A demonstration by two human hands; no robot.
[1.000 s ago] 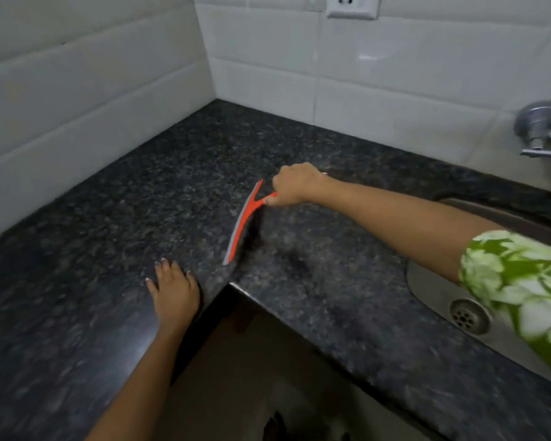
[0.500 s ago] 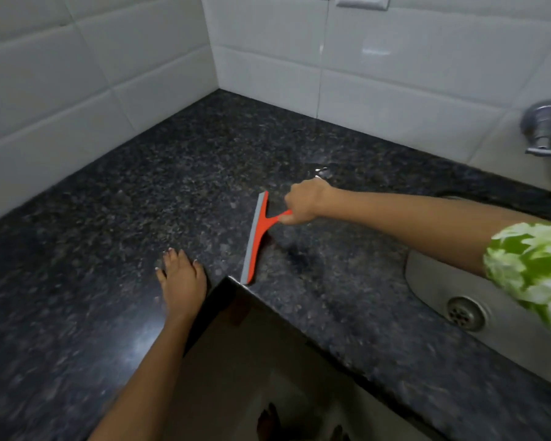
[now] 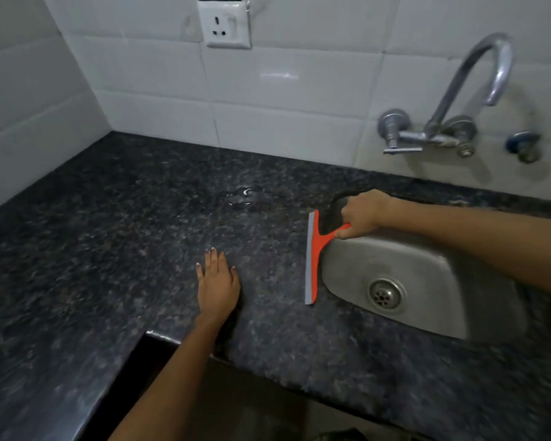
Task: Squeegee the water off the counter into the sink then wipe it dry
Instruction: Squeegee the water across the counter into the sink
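Observation:
My right hand [image 3: 361, 214] grips the handle of an orange squeegee [image 3: 313, 259] with a grey rubber blade. Its blade stands along the left rim of the steel sink [image 3: 427, 272], on the dark speckled granite counter [image 3: 109, 237]. My left hand [image 3: 217, 286] lies flat on the counter, fingers straight, left of the squeegee and apart from it. A small puddle of water [image 3: 243, 197] glints on the counter behind my left hand, near the back wall.
A curved chrome tap [image 3: 471, 90] juts from the tiled wall over the sink. A wall socket [image 3: 224, 24] sits above the counter. The counter is L-shaped, with an inner corner edge [image 3: 153, 335] close to my left forearm. The sink drain [image 3: 386, 294] is open.
My right hand has dragged the squeegee rightward across the counter to the sink's rim. The view has swung right, and my left hand has shifted right on the counter, still lying flat.

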